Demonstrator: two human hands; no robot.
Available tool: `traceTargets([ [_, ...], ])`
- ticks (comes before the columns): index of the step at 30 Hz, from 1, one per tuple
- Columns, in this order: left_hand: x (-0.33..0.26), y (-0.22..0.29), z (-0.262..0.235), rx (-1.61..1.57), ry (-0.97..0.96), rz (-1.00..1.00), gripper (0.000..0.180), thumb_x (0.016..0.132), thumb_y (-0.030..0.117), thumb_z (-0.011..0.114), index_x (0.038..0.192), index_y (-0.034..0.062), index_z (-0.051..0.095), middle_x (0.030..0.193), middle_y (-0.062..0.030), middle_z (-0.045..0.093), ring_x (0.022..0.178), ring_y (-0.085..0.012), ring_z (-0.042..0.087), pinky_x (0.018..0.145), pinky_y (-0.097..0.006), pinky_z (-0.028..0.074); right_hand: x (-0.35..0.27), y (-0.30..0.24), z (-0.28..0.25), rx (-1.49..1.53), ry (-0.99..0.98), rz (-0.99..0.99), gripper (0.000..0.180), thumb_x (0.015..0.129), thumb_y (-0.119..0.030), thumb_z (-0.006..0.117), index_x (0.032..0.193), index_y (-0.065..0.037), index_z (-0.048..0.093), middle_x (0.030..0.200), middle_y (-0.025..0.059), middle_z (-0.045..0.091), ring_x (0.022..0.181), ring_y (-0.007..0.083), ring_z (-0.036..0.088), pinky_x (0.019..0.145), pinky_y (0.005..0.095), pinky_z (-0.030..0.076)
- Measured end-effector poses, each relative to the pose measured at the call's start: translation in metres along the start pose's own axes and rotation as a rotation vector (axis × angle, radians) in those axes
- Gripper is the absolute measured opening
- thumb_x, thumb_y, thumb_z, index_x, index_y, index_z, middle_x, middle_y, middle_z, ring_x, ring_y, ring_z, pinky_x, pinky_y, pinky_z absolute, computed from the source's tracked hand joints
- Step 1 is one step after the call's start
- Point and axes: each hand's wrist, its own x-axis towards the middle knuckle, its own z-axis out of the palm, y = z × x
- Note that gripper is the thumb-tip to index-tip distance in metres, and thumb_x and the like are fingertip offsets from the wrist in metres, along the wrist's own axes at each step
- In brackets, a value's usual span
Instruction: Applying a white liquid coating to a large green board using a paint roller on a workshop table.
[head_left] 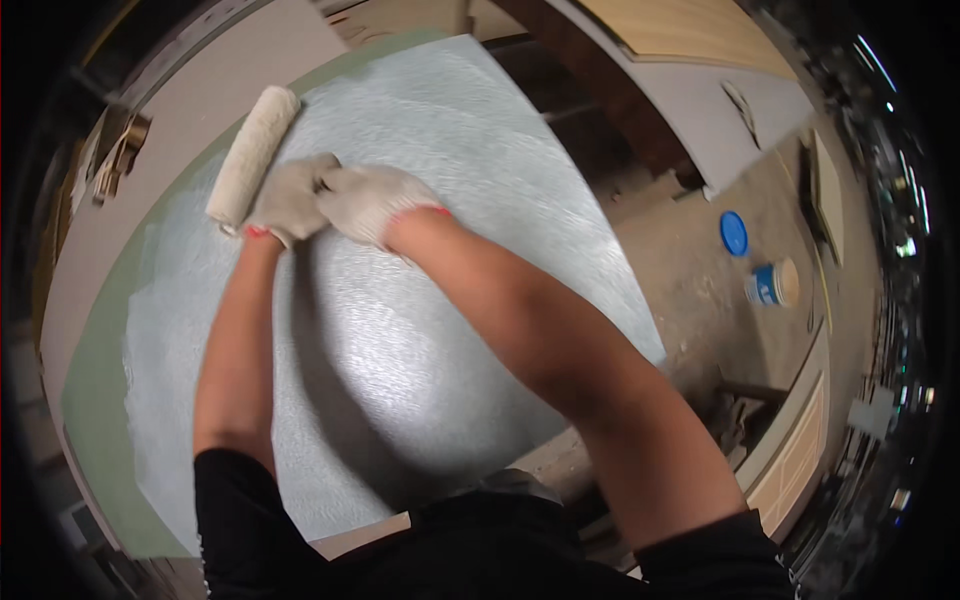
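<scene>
A paint roller [256, 158] with a cream fluffy sleeve lies at the far left of a large green panel [100, 400], slanting across its edge strip. Both my hands wear off-white knitted gloves with red trim at the cuffs. Right beside the sleeve, my left hand [290, 203] is closed around the roller's handle. My right hand [375, 203] is closed too, against the left one, on the same handle; the gloves hide most of it. A wet, shiny pale coat covers much of the panel, while green shows along its left and far edges.
A blue lid [734, 233] and a white-and-blue bucket [772, 284] are on the floor to the right. Another board [700, 95] stands at the far right, with a light wooden panel on it. Small wood pieces [122, 158] rest at the left.
</scene>
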Motion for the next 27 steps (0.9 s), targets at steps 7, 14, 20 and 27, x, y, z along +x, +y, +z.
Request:
traceTargets([
  [7,-0.075,0.265,0.163,-0.134,-0.26,0.532,0.036,0.069,0.034,0.083,0.101,0.0181,0.08,0.097,-0.0112,0.075,0.092,-0.0361,0.071,0.081,-0.047,0.057,-0.36,0.09,-0.015,0.208,0.206,0.4,0.033,0.104,-0.031,0.063,0.128,-0.009,0.068,0.105,0.0233,0.073,0.098,0.0442,0.07,0.083,0.0496,0.055],
  [14,-0.205,0.43,0.248,-0.295,-0.332,0.825,0.026,0.079,0.026,0.073,0.097,0.0074,0.07,0.091,-0.0147,0.074,0.088,-0.037,0.073,0.078,-0.05,0.057,-0.587,0.032,-0.018,0.283,0.293,0.762,0.048,0.101,-0.015,0.067,0.146,-0.003,0.061,0.105,0.0257,0.074,0.095,0.0313,0.079,0.081,0.034,0.058],
  [20,-0.158,0.389,0.239,-0.256,-0.439,0.885,0.028,0.078,0.023,0.07,0.103,0.0099,0.071,0.095,-0.012,0.072,0.089,-0.0339,0.072,0.08,-0.048,0.058,-0.548,0.049,0.002,0.307,0.324,0.68,0.046,0.103,-0.015,0.065,0.148,-0.005,0.061,0.095,0.0178,0.077,0.083,0.0202,0.076,0.077,0.0327,0.058],
  [27,0.051,0.244,0.151,0.074,-0.399,0.749,0.02,0.077,0.022,0.072,0.095,0.0167,0.079,0.087,-0.0114,0.076,0.087,-0.0339,0.077,0.078,-0.047,0.06,-0.289,0.116,-0.041,0.467,0.366,0.472,0.046,0.11,-0.035,0.053,0.15,-0.014,0.06,0.071,0.0041,0.06,0.06,0.0122,0.061,0.056,0.0326,0.053],
])
